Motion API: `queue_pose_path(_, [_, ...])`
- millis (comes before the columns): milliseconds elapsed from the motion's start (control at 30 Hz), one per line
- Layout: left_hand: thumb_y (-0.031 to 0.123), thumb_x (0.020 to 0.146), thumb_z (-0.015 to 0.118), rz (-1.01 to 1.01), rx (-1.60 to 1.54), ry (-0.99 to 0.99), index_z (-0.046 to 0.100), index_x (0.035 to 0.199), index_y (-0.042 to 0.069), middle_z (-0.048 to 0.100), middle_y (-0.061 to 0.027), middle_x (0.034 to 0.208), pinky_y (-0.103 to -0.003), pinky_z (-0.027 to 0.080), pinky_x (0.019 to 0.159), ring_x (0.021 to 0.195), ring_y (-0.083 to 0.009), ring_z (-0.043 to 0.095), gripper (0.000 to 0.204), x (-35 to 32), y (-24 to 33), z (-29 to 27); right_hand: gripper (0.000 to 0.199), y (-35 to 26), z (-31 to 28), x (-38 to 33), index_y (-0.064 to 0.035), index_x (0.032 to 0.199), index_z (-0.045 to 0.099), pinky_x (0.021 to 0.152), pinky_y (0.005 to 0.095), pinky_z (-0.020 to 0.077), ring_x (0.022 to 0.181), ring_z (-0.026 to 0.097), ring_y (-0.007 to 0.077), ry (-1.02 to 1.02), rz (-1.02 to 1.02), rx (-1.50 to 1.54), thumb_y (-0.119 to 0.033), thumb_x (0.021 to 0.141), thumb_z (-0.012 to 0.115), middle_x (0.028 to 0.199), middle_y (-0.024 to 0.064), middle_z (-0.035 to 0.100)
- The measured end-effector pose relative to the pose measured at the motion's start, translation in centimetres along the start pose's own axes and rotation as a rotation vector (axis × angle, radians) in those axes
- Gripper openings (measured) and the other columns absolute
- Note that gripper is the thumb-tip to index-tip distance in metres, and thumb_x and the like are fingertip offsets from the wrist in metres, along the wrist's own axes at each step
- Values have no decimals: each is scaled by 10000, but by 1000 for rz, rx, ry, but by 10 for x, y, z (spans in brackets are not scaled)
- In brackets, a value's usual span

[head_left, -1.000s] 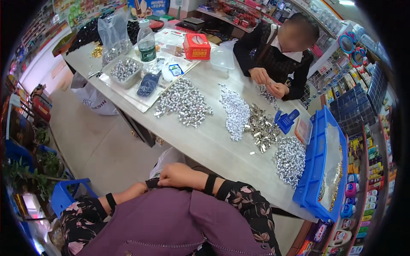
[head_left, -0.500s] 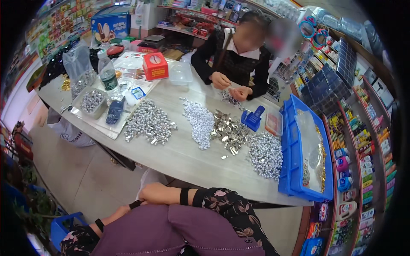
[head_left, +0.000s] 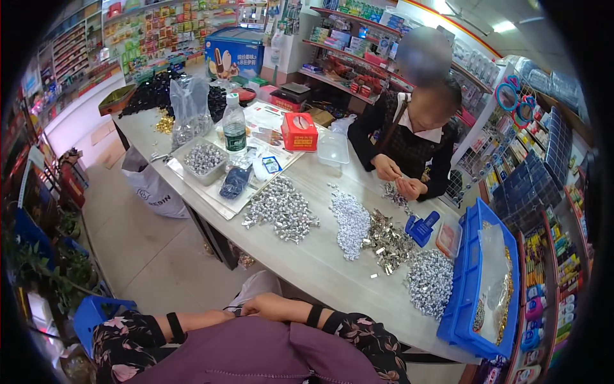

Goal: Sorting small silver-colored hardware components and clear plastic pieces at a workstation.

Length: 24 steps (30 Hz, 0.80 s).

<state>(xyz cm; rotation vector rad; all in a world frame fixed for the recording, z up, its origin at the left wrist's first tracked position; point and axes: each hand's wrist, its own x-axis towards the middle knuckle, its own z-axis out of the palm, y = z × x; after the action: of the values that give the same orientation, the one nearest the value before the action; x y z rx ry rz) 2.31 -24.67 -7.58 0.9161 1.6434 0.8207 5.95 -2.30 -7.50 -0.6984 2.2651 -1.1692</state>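
My left hand (head_left: 225, 315) and my right hand (head_left: 263, 306) rest together in my lap, just below the near edge of the long grey table (head_left: 320, 262). Both forearms wear floral sleeves and black wristbands. The fingers are tucked in, so whether they hold anything is hidden. Nearest on the table lie a heap of silver-wrapped pieces (head_left: 281, 208), a white heap (head_left: 350, 221), a pile of shiny metal bits (head_left: 387, 242) and another silver heap (head_left: 430, 281).
Across the table a person in dark clothes works small pieces with both hands (head_left: 400, 182). A blue crate (head_left: 470, 288) sits at the right end, with a small blue tool (head_left: 422, 228), a red box (head_left: 299, 131), a water bottle (head_left: 235, 128) and a tray of silver pieces (head_left: 203, 159) elsewhere on the table. A blue stool (head_left: 96, 313) stands at my left.
The view has tilted up and swung, bringing more of the shop shelves in. My hands stay together in my lap. The person opposite keeps working.
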Motion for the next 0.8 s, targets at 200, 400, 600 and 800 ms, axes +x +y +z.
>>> queue_pose_path(200, [160,871,444,157,42,67,558,914,-9,552,-114,941,-306,384,820,878,-201,521,208,-6,8,6,212,-18,1,-13,-55,871,620,646,338,470,715,615,248,221,39,187,-244,776,605,775,116,640])
queue_pose_path(400, [119,836,478,-197,-296,123,565,917,-13,577,-132,947,-312,405,808,882,-242,548,178,-2,-3,7,154,-17,-19,-27,-50,859,571,579,273,449,636,574,132,466,-43,283,-200,827,554,705,41,579])
queue_pose_path(600, [95,768,538,205,148,101,586,900,19,581,-141,933,-355,452,742,864,-298,571,160,-5,58,-3,120,-41,-58,-85,-60,938,517,525,194,439,592,543,52,582,246,612,-161,872,518,705,9,556])
queue_pose_path(800, [106,744,548,126,425,81,590,899,33,564,-125,872,-347,470,701,812,-309,572,177,6,46,3,119,-44,-56,-108,-32,975,489,502,177,413,595,537,46,820,181,816,-112,888,501,743,18,573])
